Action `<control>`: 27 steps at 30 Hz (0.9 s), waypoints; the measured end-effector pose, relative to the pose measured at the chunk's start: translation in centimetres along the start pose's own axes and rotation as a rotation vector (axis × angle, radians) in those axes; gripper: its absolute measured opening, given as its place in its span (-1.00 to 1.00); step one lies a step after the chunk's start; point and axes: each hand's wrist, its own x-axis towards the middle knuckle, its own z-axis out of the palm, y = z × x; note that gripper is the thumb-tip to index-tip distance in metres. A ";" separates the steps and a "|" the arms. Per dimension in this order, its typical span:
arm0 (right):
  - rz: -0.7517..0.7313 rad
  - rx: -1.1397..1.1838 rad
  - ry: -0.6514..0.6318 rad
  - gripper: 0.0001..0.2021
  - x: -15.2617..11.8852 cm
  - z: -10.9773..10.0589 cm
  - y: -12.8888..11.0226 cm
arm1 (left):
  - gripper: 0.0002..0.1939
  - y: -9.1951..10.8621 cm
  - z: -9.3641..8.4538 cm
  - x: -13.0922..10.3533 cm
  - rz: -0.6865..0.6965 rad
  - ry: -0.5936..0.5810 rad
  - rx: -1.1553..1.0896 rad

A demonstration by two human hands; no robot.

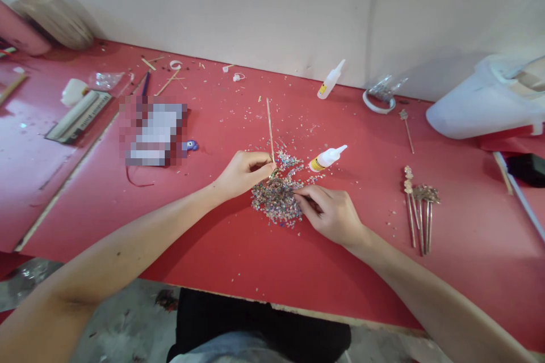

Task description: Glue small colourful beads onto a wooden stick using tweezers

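My left hand [251,173] pinches a thin gold hair stick [269,127] near its lower, ornamented end. The stick's shaft points up and away, and the ornament sits just over a heap of small glittery stones [275,201]. At the heap's right edge is my right hand [330,212], with thumb and fingers pressed together; whatever lies between those fingertips is too small to make out. Just behind the right hand is a white glue bottle [327,159] with a yellow label. Several finished-looking hair sticks [419,212] with decorated heads lie to the right.
A second glue bottle [331,80] is near the wall, beside a tape roll [378,103] with a plastic bag. One more stick [407,130] lies apart. A white bucket [477,102] occupies the right side. Leftward are a blurred phone-like object [156,133] and a long box [80,117].
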 end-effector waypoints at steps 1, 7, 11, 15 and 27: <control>0.015 -0.014 0.012 -0.87 0.0 0.0 0.0 | -0.66 0.0 0.0 0.0 -0.001 0.001 0.000; -0.159 -0.038 -0.019 -0.86 0.0 0.1 0.0 | -0.67 0.0 0.0 0.0 0.005 0.000 0.016; -0.149 -0.093 0.003 -0.86 0.0 0.3 0.1 | -0.67 -0.1 0.0 0.0 0.013 0.002 0.015; -0.115 -0.077 0.045 -0.88 0.1 0.2 0.1 | -0.67 -0.2 0.1 0.0 0.008 0.009 -0.007; 0.046 -0.097 0.137 -0.87 0.0 0.3 0.2 | -0.67 -0.3 0.0 0.0 -0.014 0.006 -0.041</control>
